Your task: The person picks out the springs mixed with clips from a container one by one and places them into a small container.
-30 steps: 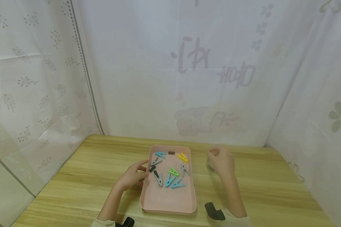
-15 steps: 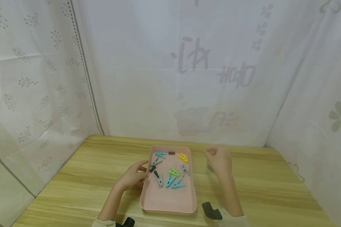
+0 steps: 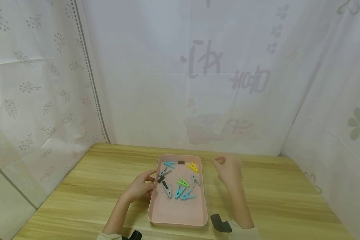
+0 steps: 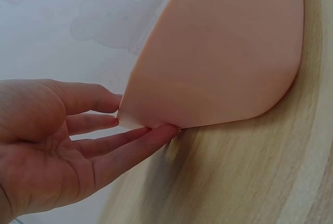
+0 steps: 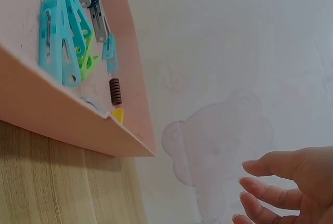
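A pink tray (image 3: 177, 216) lies in the middle of the wooden table (image 3: 78, 190) and holds several clothespins: blue (image 3: 183, 194), green (image 3: 183, 182), yellow (image 3: 193, 166) and grey (image 3: 167, 188). My left hand (image 3: 141, 186) rests against the tray's left rim. In the left wrist view its straight fingers (image 4: 130, 143) touch the tray's outer wall (image 4: 223, 52). My right hand (image 3: 228, 168) hovers to the right of the tray with loosely curled fingers and holds nothing. The right wrist view shows its fingertips (image 5: 270, 187) apart from the tray's corner (image 5: 52, 115), with blue pegs (image 5: 52, 31) and a brown spring (image 5: 115, 91) inside.
White patterned curtains (image 3: 198, 83) close in the table at the back, left and right. Black wrist mounts (image 3: 220, 224) show at the near edge. Bare wood lies on both sides of the tray.
My right hand has drifted a little to the left, closer to the tray. The left hand and the tray have stayed put.
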Demonstrator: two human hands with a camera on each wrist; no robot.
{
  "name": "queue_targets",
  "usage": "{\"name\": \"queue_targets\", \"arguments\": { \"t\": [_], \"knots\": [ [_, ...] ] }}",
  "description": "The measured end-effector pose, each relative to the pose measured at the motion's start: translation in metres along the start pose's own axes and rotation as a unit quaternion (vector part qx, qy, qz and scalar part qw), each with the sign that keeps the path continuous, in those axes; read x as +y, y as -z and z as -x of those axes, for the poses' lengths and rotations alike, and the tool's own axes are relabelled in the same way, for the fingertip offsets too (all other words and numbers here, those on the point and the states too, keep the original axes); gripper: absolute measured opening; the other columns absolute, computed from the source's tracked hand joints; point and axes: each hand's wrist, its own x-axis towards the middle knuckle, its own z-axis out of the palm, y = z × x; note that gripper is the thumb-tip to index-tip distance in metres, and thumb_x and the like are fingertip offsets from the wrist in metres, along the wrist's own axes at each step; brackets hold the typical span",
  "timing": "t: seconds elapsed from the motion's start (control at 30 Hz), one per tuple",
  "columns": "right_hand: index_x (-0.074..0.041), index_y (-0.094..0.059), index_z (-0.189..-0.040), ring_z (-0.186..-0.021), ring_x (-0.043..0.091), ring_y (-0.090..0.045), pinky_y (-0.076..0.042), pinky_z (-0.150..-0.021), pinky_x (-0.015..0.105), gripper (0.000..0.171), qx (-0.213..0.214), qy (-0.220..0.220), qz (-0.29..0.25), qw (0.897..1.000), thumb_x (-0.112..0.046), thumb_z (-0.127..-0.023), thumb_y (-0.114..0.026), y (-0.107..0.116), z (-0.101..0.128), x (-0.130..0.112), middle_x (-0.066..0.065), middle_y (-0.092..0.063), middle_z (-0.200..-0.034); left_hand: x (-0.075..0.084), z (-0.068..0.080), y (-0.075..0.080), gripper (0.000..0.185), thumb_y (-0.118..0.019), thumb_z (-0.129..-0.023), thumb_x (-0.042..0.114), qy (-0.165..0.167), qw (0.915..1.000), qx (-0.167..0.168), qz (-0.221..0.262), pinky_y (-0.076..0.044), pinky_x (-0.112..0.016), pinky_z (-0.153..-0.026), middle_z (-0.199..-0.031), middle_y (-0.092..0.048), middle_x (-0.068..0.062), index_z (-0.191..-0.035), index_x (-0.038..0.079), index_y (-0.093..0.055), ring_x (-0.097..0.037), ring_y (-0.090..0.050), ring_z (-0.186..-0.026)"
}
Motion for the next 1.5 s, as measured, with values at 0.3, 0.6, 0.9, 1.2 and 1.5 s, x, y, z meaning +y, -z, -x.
{"name": "queue_targets", "arguments": {
  "t": [0.3,0.6,0.9,1.2,1.5],
  "knots": [
    [0.003,-0.078,-0.104,-0.088,0.036,-0.073,-0.063,-0.071,0.044,0.022,0.005,0.014,0.012,1.000,-0.017,-0.096,-0.073,-0.006,0.001,-0.001,0.023,-0.077,-0.097,-0.001,0.000,0.001,0.066,-0.061,-0.100,0.000,-0.003,1.0000,-0.004,0.003,-0.066,-0.046,-0.073,-0.133,-0.055,-0.042,-0.157,-0.016,-0.032,-0.038,-0.072,-0.100],
    [0.004,-0.077,-0.108,-0.086,0.032,-0.072,-0.062,-0.070,0.042,0.025,-0.025,0.010,-0.007,1.000,-0.017,-0.098,-0.070,-0.014,0.000,-0.001,0.022,-0.076,-0.099,-0.003,0.001,0.001,0.066,-0.061,-0.100,0.001,0.001,1.0000,-0.001,0.006,-0.066,-0.047,-0.074,-0.134,-0.055,-0.040,-0.157,-0.015,-0.032,-0.038,-0.072,-0.102],
    [0.003,-0.076,-0.110,-0.084,0.030,-0.071,-0.060,-0.066,0.037,0.024,-0.037,0.001,-0.009,0.999,-0.018,-0.098,-0.070,-0.021,-0.005,-0.005,0.022,-0.075,-0.103,-0.003,0.000,0.001,0.066,-0.061,-0.100,0.001,0.003,1.0000,-0.005,0.007,-0.066,-0.048,-0.074,-0.133,-0.055,-0.040,-0.157,-0.014,-0.032,-0.036,-0.072,-0.101],
    [0.001,-0.077,-0.107,-0.093,0.034,-0.072,-0.062,-0.075,0.045,0.022,-0.033,0.012,0.005,0.999,-0.018,-0.097,-0.072,-0.027,-0.006,-0.012,0.020,-0.076,-0.104,0.000,0.001,0.000,0.066,-0.062,-0.098,-0.001,0.011,0.9999,0.005,0.001,-0.066,-0.046,-0.073,-0.131,-0.057,-0.037,-0.157,-0.013,-0.034,-0.033,-0.072,-0.098],
    [0.003,-0.074,-0.112,-0.099,0.037,-0.072,-0.063,-0.080,0.048,0.026,-0.060,0.004,-0.004,0.998,-0.020,-0.100,-0.072,-0.033,-0.010,-0.024,0.023,-0.074,-0.109,0.001,0.000,-0.001,0.066,-0.062,-0.097,-0.001,0.012,0.9999,0.009,-0.002,-0.066,-0.044,-0.071,-0.131,-0.057,-0.037,-0.156,-0.013,-0.035,-0.031,-0.071,-0.096]
  ]
}}
